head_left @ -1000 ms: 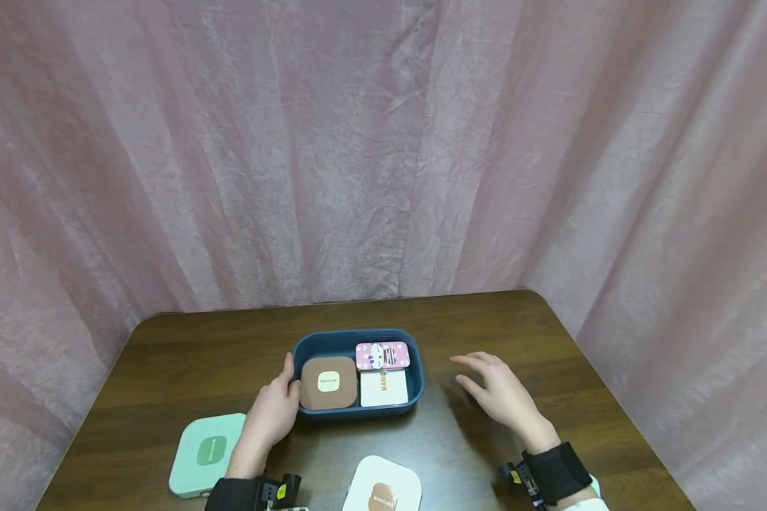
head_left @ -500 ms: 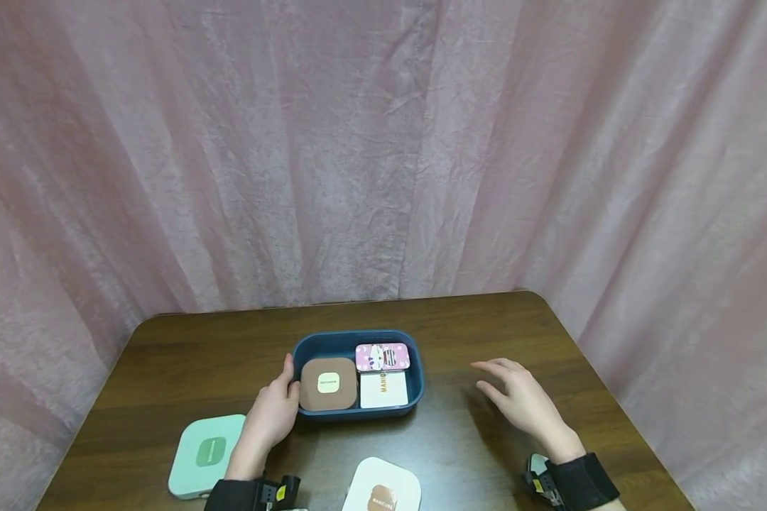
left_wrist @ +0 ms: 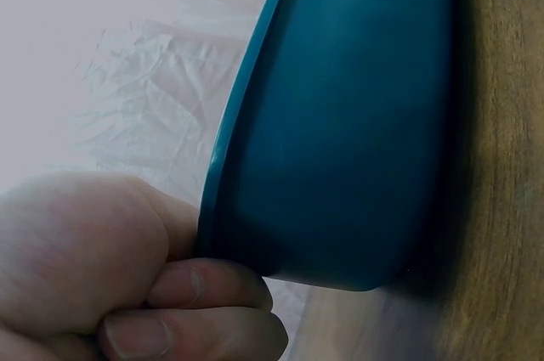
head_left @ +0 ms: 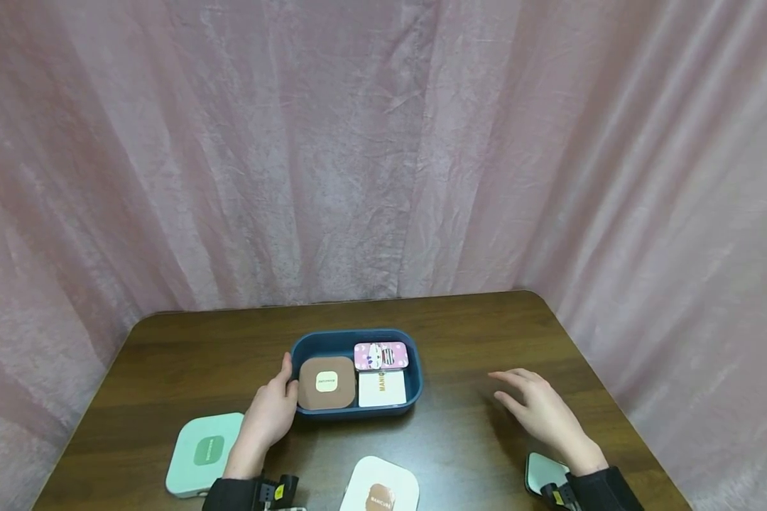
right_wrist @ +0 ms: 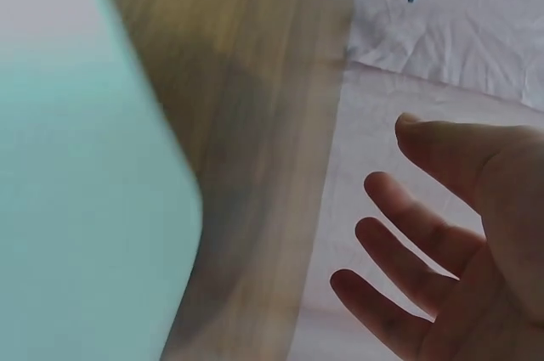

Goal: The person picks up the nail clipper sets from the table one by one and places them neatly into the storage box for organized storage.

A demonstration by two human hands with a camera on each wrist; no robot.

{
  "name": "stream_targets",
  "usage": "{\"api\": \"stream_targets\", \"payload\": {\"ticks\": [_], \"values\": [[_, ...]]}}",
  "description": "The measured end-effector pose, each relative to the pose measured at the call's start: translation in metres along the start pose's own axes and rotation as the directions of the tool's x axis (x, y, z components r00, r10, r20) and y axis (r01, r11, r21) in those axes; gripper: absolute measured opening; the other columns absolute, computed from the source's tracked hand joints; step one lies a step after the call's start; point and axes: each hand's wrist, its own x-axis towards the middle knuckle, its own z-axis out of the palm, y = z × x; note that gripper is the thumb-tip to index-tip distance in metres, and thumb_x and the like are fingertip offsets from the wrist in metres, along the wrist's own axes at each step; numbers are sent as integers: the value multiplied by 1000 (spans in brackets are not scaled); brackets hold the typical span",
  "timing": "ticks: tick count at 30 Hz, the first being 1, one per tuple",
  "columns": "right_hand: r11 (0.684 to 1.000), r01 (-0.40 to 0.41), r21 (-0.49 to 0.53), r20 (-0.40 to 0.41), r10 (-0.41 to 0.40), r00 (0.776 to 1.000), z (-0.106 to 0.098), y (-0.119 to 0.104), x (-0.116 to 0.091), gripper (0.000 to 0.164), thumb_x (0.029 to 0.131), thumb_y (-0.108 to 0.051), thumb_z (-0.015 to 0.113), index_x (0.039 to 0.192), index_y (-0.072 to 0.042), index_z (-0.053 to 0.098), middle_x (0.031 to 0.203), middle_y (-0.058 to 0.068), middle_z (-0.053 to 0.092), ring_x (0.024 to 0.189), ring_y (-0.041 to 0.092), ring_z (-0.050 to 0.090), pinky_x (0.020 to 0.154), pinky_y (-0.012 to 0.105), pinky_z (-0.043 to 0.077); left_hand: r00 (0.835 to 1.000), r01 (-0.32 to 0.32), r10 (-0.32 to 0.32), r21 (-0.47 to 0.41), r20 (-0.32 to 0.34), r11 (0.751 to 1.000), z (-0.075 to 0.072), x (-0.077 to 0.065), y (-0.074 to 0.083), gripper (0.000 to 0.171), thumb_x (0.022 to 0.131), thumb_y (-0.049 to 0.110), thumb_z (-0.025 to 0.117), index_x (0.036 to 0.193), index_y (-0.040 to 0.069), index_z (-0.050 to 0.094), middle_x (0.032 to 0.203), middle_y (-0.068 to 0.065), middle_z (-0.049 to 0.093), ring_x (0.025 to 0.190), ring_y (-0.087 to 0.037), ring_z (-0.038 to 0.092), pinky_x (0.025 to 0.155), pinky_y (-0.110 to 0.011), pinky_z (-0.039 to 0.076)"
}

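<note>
A dark blue storage box [head_left: 385, 411] stands on the table. My left hand [head_left: 268, 413] grips its left end; in the left wrist view, curled fingers [left_wrist: 200, 327] pinch the box's rim. Inside the box lie a brown square case [head_left: 316, 401], a pink patterned tin [head_left: 361, 360] and a white case [head_left: 393, 390] with gold lettering. To the right of the box, my right hand [head_left: 543, 415] hovers over the table with fingers spread and nothing in them. Partly under the right wrist is a mint-green case [head_left: 542, 471], large and blurred in the right wrist view.
Another mint-green case [head_left: 201, 465] with a darker green label lies left of my left forearm. At the front middle, a white case [head_left: 390, 477] with a brown mark is cut off by the frame edge. A pink curtain [head_left: 371, 142] hangs behind the wooden table [head_left: 230, 341].
My right hand has moved right and toward the near side, away from the box. The mint-green case by its wrist shows more now. My left hand stays on the box.
</note>
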Motion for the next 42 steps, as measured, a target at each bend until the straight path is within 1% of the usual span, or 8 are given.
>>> {"api": "stream_targets", "payload": {"ticks": [7, 13, 17, 21, 27, 30, 36, 42], "values": [[999, -51, 15, 76, 50, 996, -10, 12, -15, 35, 102, -16, 75, 137, -15, 73, 129, -1, 72, 121, 29, 68, 96, 53, 55, 1000, -3, 3, 8, 0, 1000, 1, 0, 1, 66, 115, 18, 44, 171, 2, 13, 67, -8, 53, 46, -20, 43, 50, -35, 37], [993, -118, 30, 178, 111, 978, -21, 24, -28, 31, 103, -30, 75, 131, -19, 75, 128, -8, 70, 122, 25, 67, 98, 50, 54, 1000, -3, 3, 12, -4, 1000, 0, 0, 1, 66, 114, 18, 44, 171, 1, 14, 69, -9, 53, 47, -20, 42, 51, -36, 37], [991, -128, 44, 260, 113, 959, -30, 32, -40, 42, 98, -47, 77, 131, -20, 74, 128, -11, 69, 123, 26, 66, 97, 46, 55, 1000, -3, 3, 16, -2, 1000, -1, 0, 1, 66, 114, 18, 44, 170, 1, 14, 70, -9, 53, 48, -20, 43, 52, -36, 37], [997, -75, 33, 337, 60, 939, -39, 40, -55, 64, 88, -60, 82, 134, -17, 71, 131, -6, 69, 122, 33, 66, 94, 45, 56, 1000, -2, 2, 16, -1, 1000, -1, 0, 1, 66, 114, 18, 44, 171, 1, 14, 68, -8, 53, 47, -21, 45, 51, -36, 38], [992, -107, 75, 450, 62, 891, -48, 50, -75, 83, 71, -54, 96, 138, -14, 67, 130, 7, 64, 119, 41, 60, 86, 51, 56, 1000, -6, 6, 4, 5, 1000, -2, -1, 1, 66, 115, 18, 44, 170, 1, 13, 68, -8, 53, 47, -21, 46, 50, -35, 39], [988, -126, 91, 479, 68, 875, -48, 54, -80, 87, 66, -48, 100, 139, -15, 66, 128, 8, 61, 117, 39, 57, 82, 47, 54, 1000, -5, 5, 4, 7, 1000, -2, -1, 1, 66, 115, 18, 44, 171, 1, 13, 67, -8, 53, 47, -21, 46, 50, -35, 39], [991, -115, 74, 474, 67, 878, -44, 54, -88, 80, 61, -47, 102, 130, -29, 66, 118, -3, 57, 107, 21, 51, 77, 31, 48, 1000, -2, 2, 5, 2, 1000, -2, 0, 2, 66, 115, 18, 44, 171, 1, 13, 68, -9, 53, 47, -21, 45, 50, -35, 39], [987, -155, 30, 471, 123, 873, -38, 47, -91, 68, 61, -37, 102, 117, -37, 64, 109, -11, 57, 97, 10, 51, 73, 28, 46, 1000, 5, -5, 2, 8, 1000, -2, 0, 2, 66, 114, 18, 44, 171, 1, 13, 73, -10, 53, 48, -21, 46, 52, -36, 39]]}}
